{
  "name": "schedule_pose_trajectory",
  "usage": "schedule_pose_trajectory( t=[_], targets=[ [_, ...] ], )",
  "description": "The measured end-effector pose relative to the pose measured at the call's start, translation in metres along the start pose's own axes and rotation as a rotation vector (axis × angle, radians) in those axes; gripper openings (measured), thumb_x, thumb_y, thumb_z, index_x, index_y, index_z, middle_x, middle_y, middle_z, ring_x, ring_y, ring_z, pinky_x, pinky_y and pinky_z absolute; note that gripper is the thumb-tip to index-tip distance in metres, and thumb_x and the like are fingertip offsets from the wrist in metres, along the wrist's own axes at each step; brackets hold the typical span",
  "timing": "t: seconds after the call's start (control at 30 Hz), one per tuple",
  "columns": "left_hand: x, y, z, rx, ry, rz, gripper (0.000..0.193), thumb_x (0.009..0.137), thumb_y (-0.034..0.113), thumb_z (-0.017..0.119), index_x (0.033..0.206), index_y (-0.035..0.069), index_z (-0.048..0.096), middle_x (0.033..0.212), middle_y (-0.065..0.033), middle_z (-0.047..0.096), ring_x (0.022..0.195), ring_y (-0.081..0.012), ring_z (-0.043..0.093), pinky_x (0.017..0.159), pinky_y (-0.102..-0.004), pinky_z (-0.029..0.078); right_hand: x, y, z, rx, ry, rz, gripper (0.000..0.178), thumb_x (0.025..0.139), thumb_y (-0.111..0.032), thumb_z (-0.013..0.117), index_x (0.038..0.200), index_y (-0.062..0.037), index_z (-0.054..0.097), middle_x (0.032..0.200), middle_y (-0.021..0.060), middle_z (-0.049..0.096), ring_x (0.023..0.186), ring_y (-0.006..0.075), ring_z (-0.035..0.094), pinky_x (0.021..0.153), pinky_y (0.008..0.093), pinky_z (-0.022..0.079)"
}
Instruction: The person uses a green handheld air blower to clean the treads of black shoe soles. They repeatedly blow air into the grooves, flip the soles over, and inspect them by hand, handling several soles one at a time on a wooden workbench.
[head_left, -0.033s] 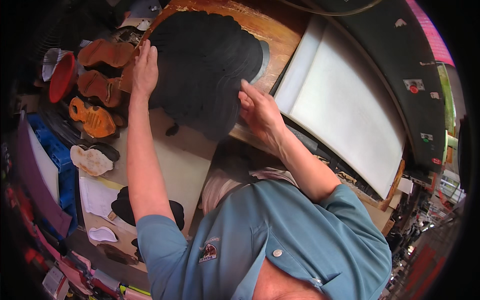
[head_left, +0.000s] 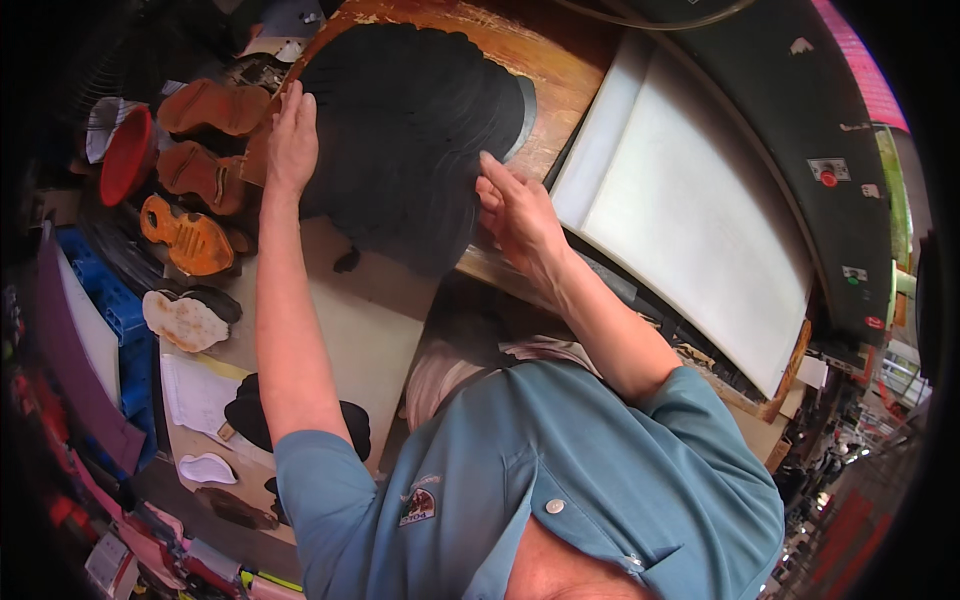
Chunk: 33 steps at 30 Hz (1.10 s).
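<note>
A thick pile of black sheets (head_left: pixel 400 130) with wavy, layered edges lies on a worn wooden board. My left hand (head_left: pixel 293 140) rests flat along the pile's left edge, its fingers straight and close together, pointing away from me. At the right edge is my right hand (head_left: pixel 520 215), index finger stretched out at the pile and the other fingers loosely bent. Neither hand is wrapped round anything. A grey sheet edge (head_left: pixel 525 110) shows from under the pile's right side. One small black scrap (head_left: pixel 346 261) lies at the pile's near edge.
Brown sole-shaped pieces (head_left: pixel 212 107), an orange one (head_left: pixel 190 238) and a red bowl (head_left: pixel 127 157) are at the left. Nearer are a stained white piece (head_left: pixel 183 321) and black pieces (head_left: pixel 250 410). A white slab (head_left: pixel 695 200) and a dark machine panel with a red button (head_left: pixel 828 178) stand right.
My right hand's fingertips have shifted very slightly away from me along the pile's right edge. My left hand stays against the left edge.
</note>
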<state>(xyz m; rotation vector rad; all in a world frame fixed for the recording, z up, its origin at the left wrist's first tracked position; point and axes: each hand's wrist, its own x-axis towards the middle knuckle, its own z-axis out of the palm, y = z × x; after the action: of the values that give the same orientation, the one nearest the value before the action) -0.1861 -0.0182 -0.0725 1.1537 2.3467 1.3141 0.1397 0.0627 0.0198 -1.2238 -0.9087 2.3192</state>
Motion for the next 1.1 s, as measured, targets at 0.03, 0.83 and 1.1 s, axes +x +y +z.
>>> schedule_pose_trajectory(
  t=[0.03, 0.83, 1.1],
  targets=[
    [0.000, 0.002, -0.002, -0.017, 0.004, 0.003, 0.069, 0.115, 0.050, 0.038, 0.166, 0.002, 0.038, 0.172, -0.0202, 0.037, 0.163, -0.0323, 0.027, 0.134, -0.0427, 0.014, 0.007, 0.000, 0.008, 0.001, 0.042, -0.005, 0.041, 0.105, -0.038, 0.074, 0.128, -0.0048, 0.067, 0.095, -0.0013, 0.072, 0.098, 0.0109, 0.068, 0.090, 0.0299, 0.055],
    [-0.071, 0.115, -0.004, -0.844, 0.177, -0.315, 0.073, 0.103, 0.005, 0.070, 0.164, -0.009, 0.033, 0.167, -0.0236, 0.043, 0.150, -0.0280, 0.048, 0.121, -0.0371, 0.041, 0.102, -0.018, 0.072, -0.217, -0.413, -0.354, 0.044, 0.093, -0.021, 0.083, 0.127, 0.0050, 0.071, 0.117, 0.0093, 0.076, 0.105, 0.0176, 0.071, 0.094, 0.0338, 0.058],
    [-0.076, 0.164, -0.065, -0.858, -0.040, -0.257, 0.064, 0.100, 0.023, 0.078, 0.151, -0.005, 0.053, 0.145, -0.0126, 0.063, 0.129, -0.0222, 0.063, 0.111, -0.0345, 0.050, 0.032, -0.037, 0.083, -0.129, -0.714, -0.396, 0.056, 0.094, -0.020, 0.084, 0.140, 0.0033, 0.063, 0.133, 0.0093, 0.070, 0.120, 0.0176, 0.066, 0.105, 0.0346, 0.053]
  ],
)
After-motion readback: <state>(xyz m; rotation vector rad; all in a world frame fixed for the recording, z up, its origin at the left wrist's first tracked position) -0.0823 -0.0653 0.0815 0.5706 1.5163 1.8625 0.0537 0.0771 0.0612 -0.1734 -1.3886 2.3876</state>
